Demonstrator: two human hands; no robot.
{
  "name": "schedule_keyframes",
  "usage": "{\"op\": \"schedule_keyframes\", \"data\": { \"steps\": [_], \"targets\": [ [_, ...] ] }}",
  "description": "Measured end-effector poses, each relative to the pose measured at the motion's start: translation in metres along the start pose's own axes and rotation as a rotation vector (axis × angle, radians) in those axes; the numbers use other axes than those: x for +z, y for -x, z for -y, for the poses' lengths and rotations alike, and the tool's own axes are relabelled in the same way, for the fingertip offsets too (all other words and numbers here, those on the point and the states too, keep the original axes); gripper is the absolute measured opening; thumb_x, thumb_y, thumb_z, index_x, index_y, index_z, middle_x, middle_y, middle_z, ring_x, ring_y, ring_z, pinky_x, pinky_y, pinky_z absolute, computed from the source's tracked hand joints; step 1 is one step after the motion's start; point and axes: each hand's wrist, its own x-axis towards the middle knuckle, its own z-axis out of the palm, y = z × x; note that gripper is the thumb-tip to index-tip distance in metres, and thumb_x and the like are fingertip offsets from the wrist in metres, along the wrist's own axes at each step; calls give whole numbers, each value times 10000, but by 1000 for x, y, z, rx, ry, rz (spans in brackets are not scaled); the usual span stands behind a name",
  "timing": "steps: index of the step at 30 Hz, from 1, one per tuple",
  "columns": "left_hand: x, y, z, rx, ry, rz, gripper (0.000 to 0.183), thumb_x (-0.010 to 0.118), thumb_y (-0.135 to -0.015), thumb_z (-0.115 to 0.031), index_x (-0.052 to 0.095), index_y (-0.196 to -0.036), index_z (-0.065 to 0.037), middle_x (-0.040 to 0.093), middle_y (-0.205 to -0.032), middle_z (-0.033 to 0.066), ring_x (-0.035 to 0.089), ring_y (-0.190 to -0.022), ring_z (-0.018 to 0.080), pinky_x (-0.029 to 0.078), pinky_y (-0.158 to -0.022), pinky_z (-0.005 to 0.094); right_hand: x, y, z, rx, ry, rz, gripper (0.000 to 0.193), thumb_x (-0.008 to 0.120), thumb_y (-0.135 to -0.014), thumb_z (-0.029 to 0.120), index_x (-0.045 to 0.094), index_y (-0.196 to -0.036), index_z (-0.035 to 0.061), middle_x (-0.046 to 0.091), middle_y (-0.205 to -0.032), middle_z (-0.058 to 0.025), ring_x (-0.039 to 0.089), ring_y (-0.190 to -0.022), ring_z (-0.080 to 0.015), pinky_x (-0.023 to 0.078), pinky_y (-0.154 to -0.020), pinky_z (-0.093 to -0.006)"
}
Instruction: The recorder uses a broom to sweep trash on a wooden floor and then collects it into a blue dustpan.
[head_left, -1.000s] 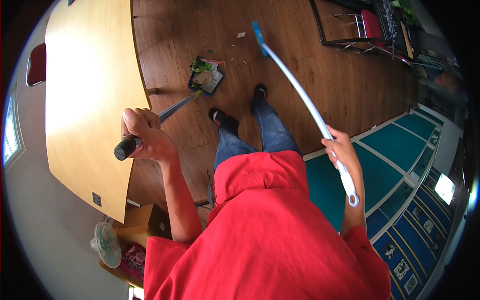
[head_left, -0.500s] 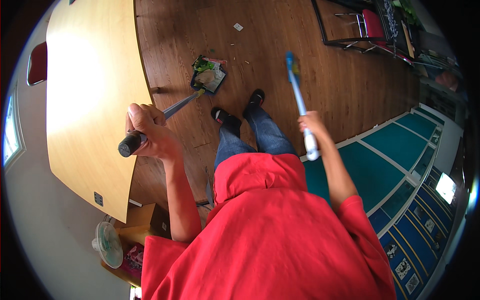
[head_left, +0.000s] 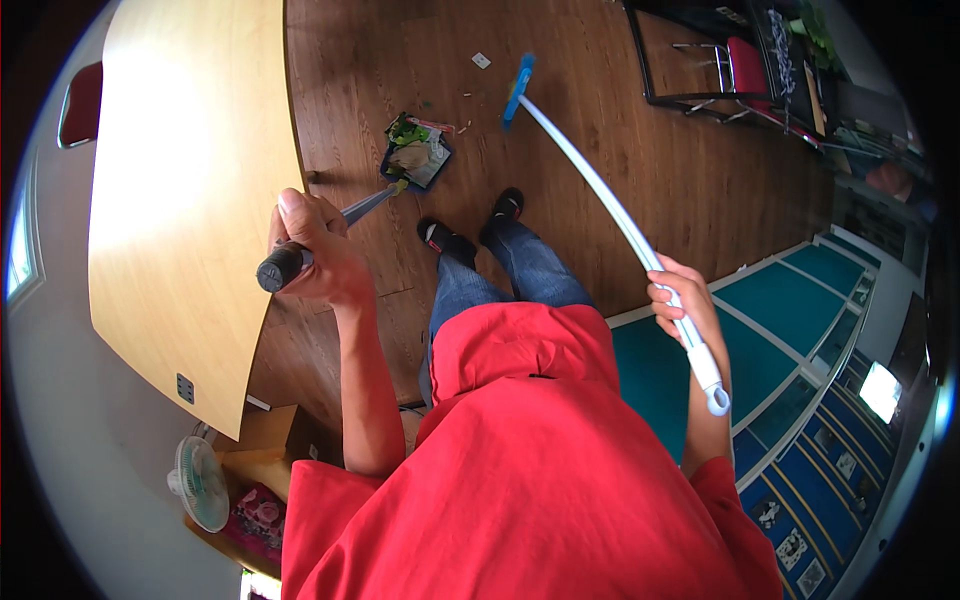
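Note:
My left hand (head_left: 325,245) is closed round the black-ended handle of a long-handled dustpan (head_left: 433,172). Its dark blue pan rests on the floor left of my feet and holds green and white litter, wrappers by the look of them, and a brown piece. In my right hand (head_left: 690,300) is the white pole of a broom (head_left: 600,188), gripped below its light-blue end cap. The broom's blue head (head_left: 518,90) reaches the floor ahead of my feet, to the right of the pan. Small pale scraps (head_left: 465,128) and a white card-like piece (head_left: 481,61) lie between them.
A pale wooden table (head_left: 200,200) runs along the left. Far right stands a black-framed table with a red chair (head_left: 745,68). Teal panels (head_left: 765,300) line the right side. A fan (head_left: 203,484) and a cardboard box (head_left: 270,440) are at lower left.
The broom head has swung left and farther away across the floor, and my right hand has moved right and nearer. My left hand shifted slightly; the pan stays in place.

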Motion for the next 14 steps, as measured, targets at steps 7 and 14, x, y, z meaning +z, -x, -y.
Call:
{"op": "schedule_keyframes", "data": {
  "steps": [7, 14],
  "targets": [
    [-4, 2, -3, 4, -10, 13, 445, 510, -975, -189, 419, -565, -41, 398, -500, 8, 334, -447, 78, 238, -429, 258, 4, -166, 42, -306, 650, -14, 211, 517, -876, 65, 567, -1079, 33, 400, -534, 42, 400, -385, -57, 327, -320, -249],
    [1, 4, -1, 34, -30, -28, 442, 499, -970, -192, 334, -569, -109, 335, -482, -7, 283, -414, 65, 217, -414, 237, 87, -236, -19, -325, 1133, -29, 525, 494, -785, 37, 426, -1271, -151, 621, -1023, -374, 709, -694, -358, 580, -670, -424]
  ]
}}
